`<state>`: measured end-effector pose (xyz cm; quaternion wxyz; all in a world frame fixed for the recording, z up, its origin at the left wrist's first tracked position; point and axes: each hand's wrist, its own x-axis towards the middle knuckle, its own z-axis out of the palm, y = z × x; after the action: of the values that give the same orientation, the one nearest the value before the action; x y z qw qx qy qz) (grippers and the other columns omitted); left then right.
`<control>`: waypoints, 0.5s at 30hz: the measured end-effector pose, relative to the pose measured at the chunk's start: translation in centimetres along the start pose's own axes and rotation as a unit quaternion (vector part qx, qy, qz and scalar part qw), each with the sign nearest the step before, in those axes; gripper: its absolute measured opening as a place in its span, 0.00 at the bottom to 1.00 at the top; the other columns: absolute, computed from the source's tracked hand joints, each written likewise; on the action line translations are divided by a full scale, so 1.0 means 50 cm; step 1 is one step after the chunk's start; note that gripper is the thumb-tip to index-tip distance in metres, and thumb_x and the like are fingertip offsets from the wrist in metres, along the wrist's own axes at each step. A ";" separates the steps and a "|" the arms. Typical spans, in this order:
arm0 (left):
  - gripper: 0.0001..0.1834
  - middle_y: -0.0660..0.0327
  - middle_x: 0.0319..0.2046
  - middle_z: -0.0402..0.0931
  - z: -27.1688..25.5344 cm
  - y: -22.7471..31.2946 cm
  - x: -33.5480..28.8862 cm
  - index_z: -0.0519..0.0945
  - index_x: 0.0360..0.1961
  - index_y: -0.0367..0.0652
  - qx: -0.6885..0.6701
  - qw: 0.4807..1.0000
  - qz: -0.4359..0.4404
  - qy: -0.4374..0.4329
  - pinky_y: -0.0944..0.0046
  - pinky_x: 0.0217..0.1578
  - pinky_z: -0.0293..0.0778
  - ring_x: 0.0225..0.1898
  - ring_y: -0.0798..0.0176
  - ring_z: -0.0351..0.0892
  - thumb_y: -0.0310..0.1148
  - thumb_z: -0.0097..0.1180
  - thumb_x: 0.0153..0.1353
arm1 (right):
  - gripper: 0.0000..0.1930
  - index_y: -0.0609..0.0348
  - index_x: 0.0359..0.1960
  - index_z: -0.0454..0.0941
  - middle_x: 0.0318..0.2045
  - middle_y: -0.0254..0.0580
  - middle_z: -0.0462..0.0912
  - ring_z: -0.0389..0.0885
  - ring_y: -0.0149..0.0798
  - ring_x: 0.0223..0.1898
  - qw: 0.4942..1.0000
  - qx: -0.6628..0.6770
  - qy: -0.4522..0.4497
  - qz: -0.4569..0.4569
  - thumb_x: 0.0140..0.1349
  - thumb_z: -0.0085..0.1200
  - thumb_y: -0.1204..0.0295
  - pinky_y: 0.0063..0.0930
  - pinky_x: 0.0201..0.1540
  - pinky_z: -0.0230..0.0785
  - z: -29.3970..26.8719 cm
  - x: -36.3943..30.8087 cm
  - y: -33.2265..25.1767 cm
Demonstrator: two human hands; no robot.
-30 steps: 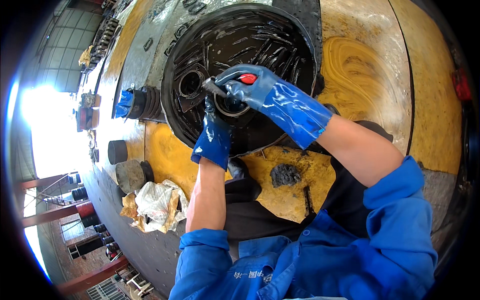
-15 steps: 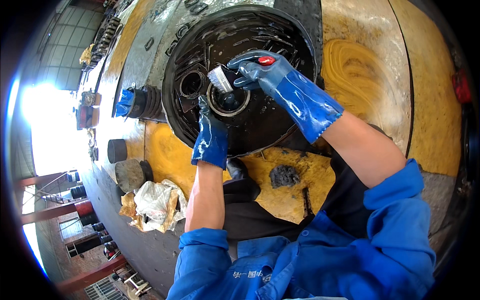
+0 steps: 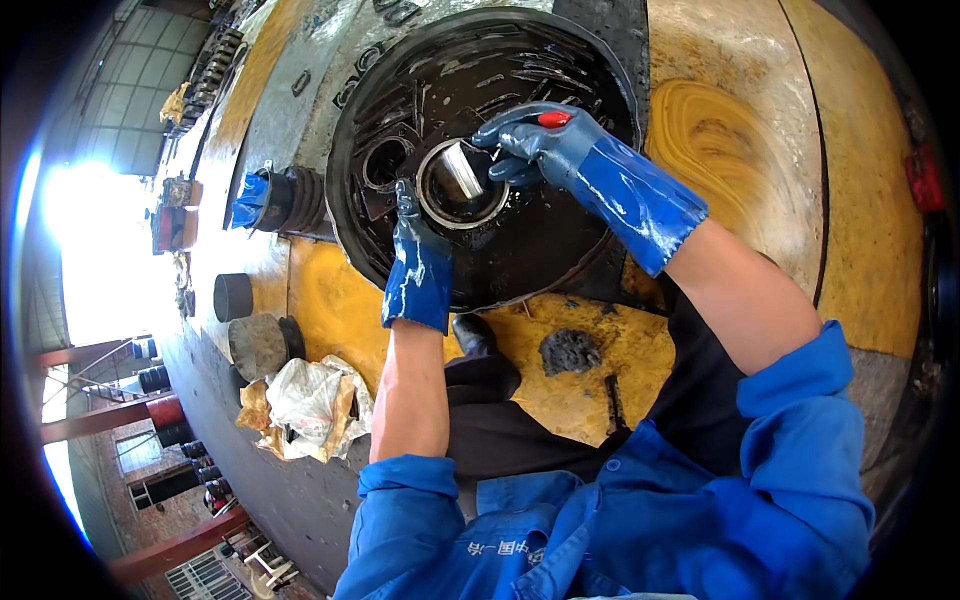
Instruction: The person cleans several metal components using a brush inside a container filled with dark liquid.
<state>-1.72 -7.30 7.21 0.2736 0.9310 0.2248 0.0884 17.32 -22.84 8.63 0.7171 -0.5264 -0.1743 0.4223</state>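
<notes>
Brush (image 3: 462, 170), one, shows over one metal ring (image 3: 462, 224) above one black basin (image 3: 545, 265); the right hand (image 3: 550, 150) holds the red handle (image 3: 555, 118) in closed fingers; the left hand (image 3: 418, 245) meets the ring's edge, whether gripping I cannot tell; one dark clump (image 3: 570, 352) and one whitish bag (image 3: 315, 400) lie on stained flooring (image 3: 715, 180); beyond, three reddish beams (image 3: 185, 543) and a bright opening (image 3: 100, 250).

The yellow floor (image 3: 690, 50) is marked by a swirled smear (image 3: 715, 165) at the right and bordered by dark grey flooring (image 3: 285, 505) at lower left. The left side is flooded with glaring light (image 3: 105, 250), bounded above by grey panelling (image 3: 125, 95); below, brick walling (image 3: 160, 524) is crossed by red beams (image 3: 180, 543).
</notes>
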 end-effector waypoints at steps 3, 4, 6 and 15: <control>0.32 0.35 0.53 0.76 0.018 -0.025 -0.004 0.62 0.71 0.32 0.076 0.994 0.041 0.063 0.48 0.52 0.75 0.53 0.33 0.78 0.22 0.49 0.65 | 0.12 0.60 0.55 0.81 0.51 0.45 0.87 0.90 0.38 0.41 0.992 0.087 -0.091 -0.015 0.74 0.53 0.71 0.30 0.44 0.86 -0.002 0.009 0.023; 0.31 0.35 0.53 0.76 0.027 -0.024 -0.006 0.63 0.71 0.32 0.035 0.997 0.041 0.060 0.48 0.52 0.75 0.53 0.33 0.78 0.21 0.49 0.65 | 0.13 0.61 0.55 0.81 0.51 0.46 0.87 0.90 0.37 0.42 0.997 0.033 -0.067 -0.002 0.74 0.53 0.71 0.31 0.44 0.86 0.002 0.011 0.031; 0.29 0.39 0.52 0.79 0.023 -0.034 -0.007 0.66 0.69 0.32 0.040 0.994 0.070 0.073 0.49 0.52 0.76 0.52 0.40 0.81 0.21 0.51 0.67 | 0.13 0.62 0.55 0.81 0.50 0.46 0.87 0.90 0.37 0.42 0.996 -0.012 -0.091 0.011 0.73 0.54 0.71 0.31 0.44 0.86 0.004 0.009 0.023; 0.25 0.61 0.51 0.84 0.015 0.010 0.047 0.80 0.60 0.37 -0.381 0.892 -0.242 -0.027 0.64 0.51 0.76 0.45 0.65 0.81 0.48 0.48 0.78 | 0.11 0.58 0.48 0.86 0.39 0.40 0.88 0.86 0.34 0.40 0.899 -0.396 -0.182 -0.052 0.65 0.57 0.73 0.32 0.49 0.81 -0.066 -0.017 -0.022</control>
<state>0.75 -6.94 6.95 0.6264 0.6741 0.3845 0.0738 19.55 -25.61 8.51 0.4264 -0.6710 -0.4813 0.3692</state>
